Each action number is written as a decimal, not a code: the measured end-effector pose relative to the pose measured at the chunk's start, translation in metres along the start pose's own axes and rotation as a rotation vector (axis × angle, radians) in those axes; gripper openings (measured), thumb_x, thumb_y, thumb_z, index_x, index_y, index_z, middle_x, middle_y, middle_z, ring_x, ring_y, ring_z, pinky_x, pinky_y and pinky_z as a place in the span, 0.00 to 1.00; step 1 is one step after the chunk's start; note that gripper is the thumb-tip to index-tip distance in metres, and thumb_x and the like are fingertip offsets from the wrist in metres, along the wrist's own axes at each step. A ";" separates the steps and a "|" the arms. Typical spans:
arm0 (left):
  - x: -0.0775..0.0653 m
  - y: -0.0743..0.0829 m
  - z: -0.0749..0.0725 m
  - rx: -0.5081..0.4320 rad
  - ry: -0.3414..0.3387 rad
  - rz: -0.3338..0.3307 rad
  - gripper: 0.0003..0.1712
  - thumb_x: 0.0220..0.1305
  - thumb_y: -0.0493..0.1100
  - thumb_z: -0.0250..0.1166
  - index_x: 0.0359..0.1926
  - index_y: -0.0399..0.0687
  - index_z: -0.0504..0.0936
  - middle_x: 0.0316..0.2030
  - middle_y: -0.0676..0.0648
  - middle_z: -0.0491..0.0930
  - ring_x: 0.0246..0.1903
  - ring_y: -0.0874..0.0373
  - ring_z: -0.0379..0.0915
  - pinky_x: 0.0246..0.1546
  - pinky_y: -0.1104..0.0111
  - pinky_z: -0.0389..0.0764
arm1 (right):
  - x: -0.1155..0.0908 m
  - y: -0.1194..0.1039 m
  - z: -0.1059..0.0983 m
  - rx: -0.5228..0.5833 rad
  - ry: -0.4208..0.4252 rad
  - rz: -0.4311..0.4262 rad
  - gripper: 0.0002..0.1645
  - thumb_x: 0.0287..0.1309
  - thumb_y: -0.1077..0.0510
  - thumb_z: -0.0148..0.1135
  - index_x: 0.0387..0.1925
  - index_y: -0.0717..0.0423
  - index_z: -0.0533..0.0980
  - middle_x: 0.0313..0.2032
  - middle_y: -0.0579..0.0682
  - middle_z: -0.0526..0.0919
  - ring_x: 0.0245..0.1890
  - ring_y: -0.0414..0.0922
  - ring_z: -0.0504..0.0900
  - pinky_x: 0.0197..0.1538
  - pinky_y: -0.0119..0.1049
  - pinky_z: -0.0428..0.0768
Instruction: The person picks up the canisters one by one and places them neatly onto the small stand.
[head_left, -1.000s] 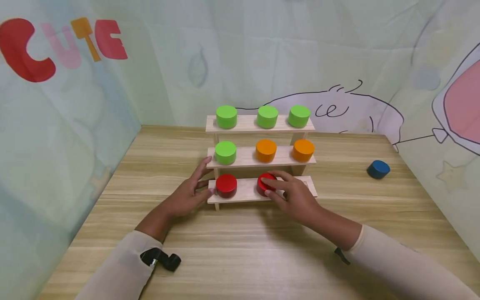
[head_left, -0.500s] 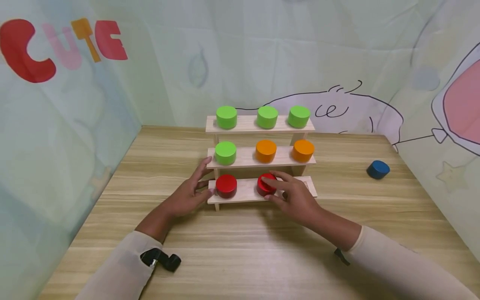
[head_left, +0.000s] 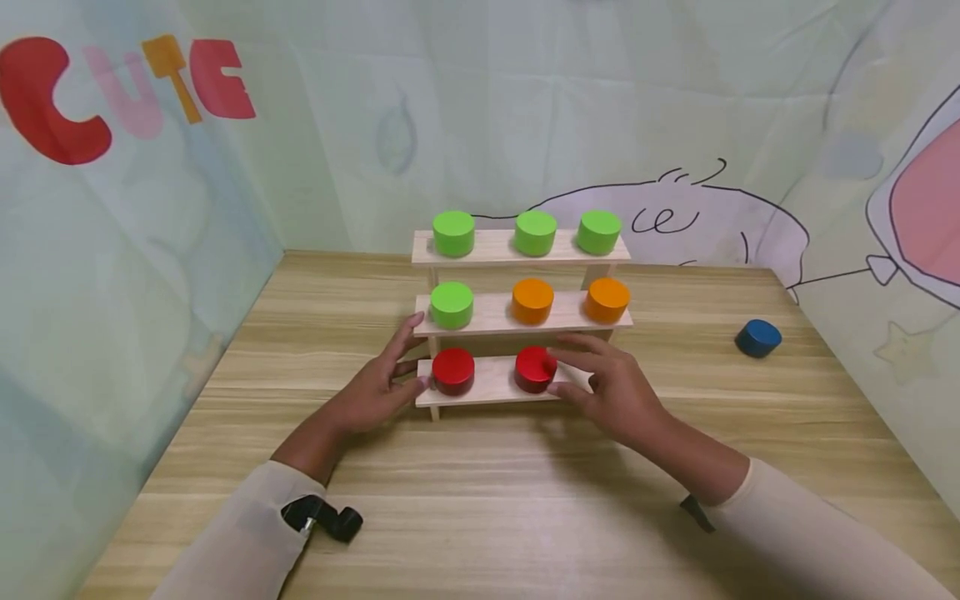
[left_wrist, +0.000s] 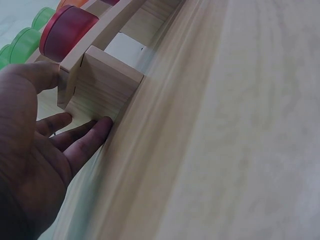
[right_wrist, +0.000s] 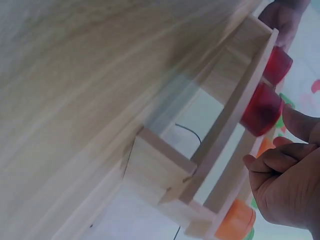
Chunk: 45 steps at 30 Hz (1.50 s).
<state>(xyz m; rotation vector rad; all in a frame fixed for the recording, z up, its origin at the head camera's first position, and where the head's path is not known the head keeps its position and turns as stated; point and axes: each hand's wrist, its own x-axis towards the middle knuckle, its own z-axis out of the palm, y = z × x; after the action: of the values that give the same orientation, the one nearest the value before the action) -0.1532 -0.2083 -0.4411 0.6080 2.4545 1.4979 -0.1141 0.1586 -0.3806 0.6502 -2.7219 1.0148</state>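
A small three-tier wooden rack (head_left: 491, 392) stands on the table. My left hand (head_left: 371, 396) is at its left end, thumb at the bottom board's end and fingers extended beside the end panel. A red disc (head_left: 453, 372) sits near that thumb. The second red disc (head_left: 535, 370) sits mid-board. My right hand (head_left: 618, 392) is at its right side, thumb and index spread apart right at its edge. In the right wrist view the thumb (right_wrist: 300, 122) overlaps the rim of that red disc (right_wrist: 262, 110), while the other fingers are bent. The bottom board's right end is hidden behind this hand.
Green discs (head_left: 535, 233) line the top tier. On the middle tier are a green disc (head_left: 452, 305) and two orange discs (head_left: 532, 302). A blue disc (head_left: 758, 338) lies on the wood-grain table (head_left: 480, 517) at right. Printed cloth (head_left: 480, 108) hangs behind.
My right hand has drawn back to the right, its fingers coming off the top of the middle red disc. That disc stays in place. The left hand has not visibly moved.
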 end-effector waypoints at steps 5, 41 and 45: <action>0.000 0.000 0.000 -0.012 0.001 0.008 0.56 0.80 0.41 0.63 0.87 0.84 0.38 0.86 0.36 0.55 0.77 0.27 0.69 0.66 0.43 0.84 | -0.003 0.004 -0.012 -0.018 0.019 -0.006 0.31 0.59 0.60 0.83 0.65 0.52 0.86 0.66 0.56 0.86 0.61 0.57 0.87 0.37 0.30 0.83; 0.000 -0.001 0.000 -0.004 0.002 0.003 0.57 0.80 0.40 0.64 0.87 0.85 0.37 0.86 0.37 0.55 0.77 0.28 0.68 0.67 0.43 0.83 | -0.016 0.121 -0.116 -0.195 0.369 0.070 0.23 0.61 0.67 0.80 0.58 0.64 0.88 0.63 0.66 0.86 0.37 0.09 0.67 0.36 0.06 0.67; 0.001 -0.001 0.000 0.000 0.003 0.002 0.56 0.80 0.41 0.64 0.87 0.86 0.37 0.86 0.37 0.55 0.77 0.28 0.68 0.67 0.43 0.83 | -0.018 0.137 -0.123 -0.235 0.325 0.148 0.25 0.65 0.63 0.78 0.62 0.64 0.86 0.66 0.68 0.84 0.32 0.16 0.70 0.34 0.10 0.67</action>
<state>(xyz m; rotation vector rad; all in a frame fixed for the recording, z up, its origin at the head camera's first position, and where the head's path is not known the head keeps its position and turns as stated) -0.1541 -0.2079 -0.4419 0.6084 2.4567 1.5001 -0.1599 0.3378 -0.3736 0.2247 -2.5691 0.7353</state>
